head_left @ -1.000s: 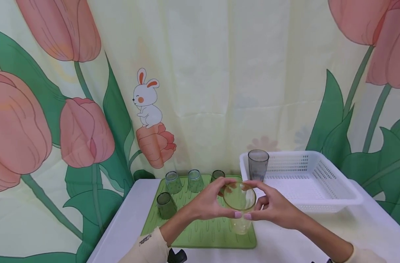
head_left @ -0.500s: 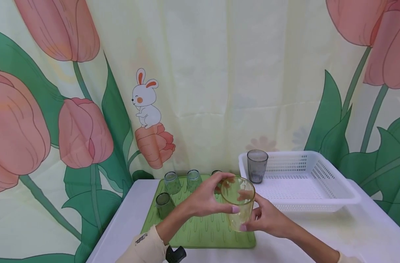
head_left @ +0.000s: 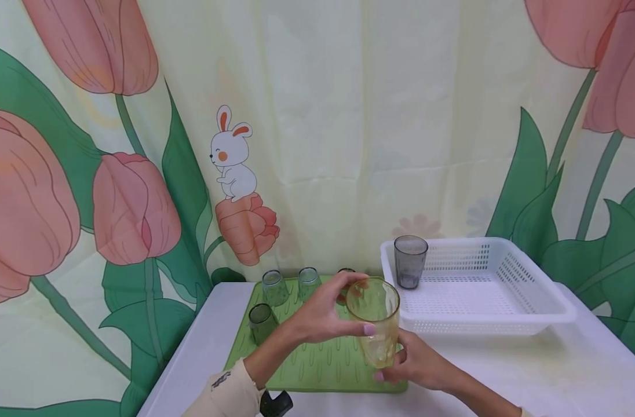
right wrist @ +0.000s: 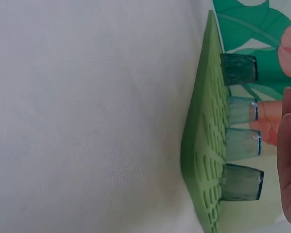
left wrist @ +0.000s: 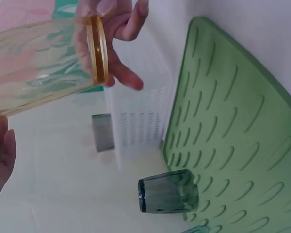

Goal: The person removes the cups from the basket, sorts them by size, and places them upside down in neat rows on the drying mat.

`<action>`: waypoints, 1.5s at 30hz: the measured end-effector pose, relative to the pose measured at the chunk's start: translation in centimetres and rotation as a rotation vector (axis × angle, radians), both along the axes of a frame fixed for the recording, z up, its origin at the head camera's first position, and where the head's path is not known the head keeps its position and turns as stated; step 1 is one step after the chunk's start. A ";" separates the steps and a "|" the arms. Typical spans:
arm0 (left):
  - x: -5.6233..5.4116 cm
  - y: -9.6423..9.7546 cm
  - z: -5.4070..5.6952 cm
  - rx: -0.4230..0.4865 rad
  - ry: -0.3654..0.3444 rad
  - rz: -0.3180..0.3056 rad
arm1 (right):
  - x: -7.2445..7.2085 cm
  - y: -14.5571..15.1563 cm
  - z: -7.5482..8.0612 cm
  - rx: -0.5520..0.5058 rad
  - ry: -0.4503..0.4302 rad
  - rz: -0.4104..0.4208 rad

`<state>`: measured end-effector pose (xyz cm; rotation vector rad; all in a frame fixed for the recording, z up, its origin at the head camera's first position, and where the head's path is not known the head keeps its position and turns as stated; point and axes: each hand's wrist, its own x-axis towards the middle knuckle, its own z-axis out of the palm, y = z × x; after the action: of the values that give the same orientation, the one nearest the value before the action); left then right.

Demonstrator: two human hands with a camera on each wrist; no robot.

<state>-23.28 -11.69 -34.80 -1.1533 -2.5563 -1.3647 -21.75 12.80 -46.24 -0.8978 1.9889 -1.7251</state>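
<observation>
A clear yellow drinking glass [head_left: 378,341] is held above the green mat [head_left: 317,373], its rim up and tilted slightly. My left hand [head_left: 323,313] grips it near the rim, with the thumb on the near side. Lower down, my right hand [head_left: 419,362] has its fingers and thumb around the base. From the left wrist, the glass [left wrist: 39,68] lies sideways in view, with the right hand's fingers [left wrist: 126,77] at its thick amber base. Part of the right hand [right wrist: 290,160] shows at the right wrist view's edge; the glass is out of that view.
Several tinted glasses stand on the mat's left and back, including a dark one [head_left: 262,324] and two paler ones [head_left: 274,288]. One is mostly hidden behind the left hand. A white plastic basket [head_left: 484,318] at the right holds a grey glass [head_left: 410,263]. A printed curtain [head_left: 317,145] hangs behind.
My right hand has slid from the rim down the side to the base of the yellow glass. The left hand keeps its grip near the rim, and the glass has shifted slightly left.
</observation>
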 end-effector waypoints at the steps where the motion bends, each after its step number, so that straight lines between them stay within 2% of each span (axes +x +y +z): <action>1: 0.0 -0.1 -0.1 0.006 -0.005 0.000 | 0.0 0.1 0.0 -0.008 -0.001 0.003; 9: -0.1 -1.4 -0.4 0.009 -0.049 0.016 | -0.3 1.3 0.1 -0.063 -0.034 0.011; 15: -0.3 -2.4 -1.0 0.017 -0.065 0.017 | -0.4 2.7 0.3 -0.046 0.015 -0.033; 24: -0.6 -3.5 -2.0 0.003 -0.121 0.032 | -0.5 4.6 2.1 -0.104 0.038 -0.091; 30: -0.7 -3.7 -2.9 -0.012 -0.152 0.028 | -0.6 5.2 3.4 -0.170 0.108 -0.119; 35: -0.6 -3.9 -3.7 -0.027 -0.184 0.026 | -0.8 5.1 4.4 -0.227 0.145 -0.110; 45: -0.2 -4.3 -5.2 0.017 -0.246 0.025 | -0.7 4.1 5.5 -0.281 0.112 -0.116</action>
<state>-23.53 -16.01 -39.99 -1.0035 -2.7021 -1.6117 -22.41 16.85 -40.75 -1.0055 1.9314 -2.1007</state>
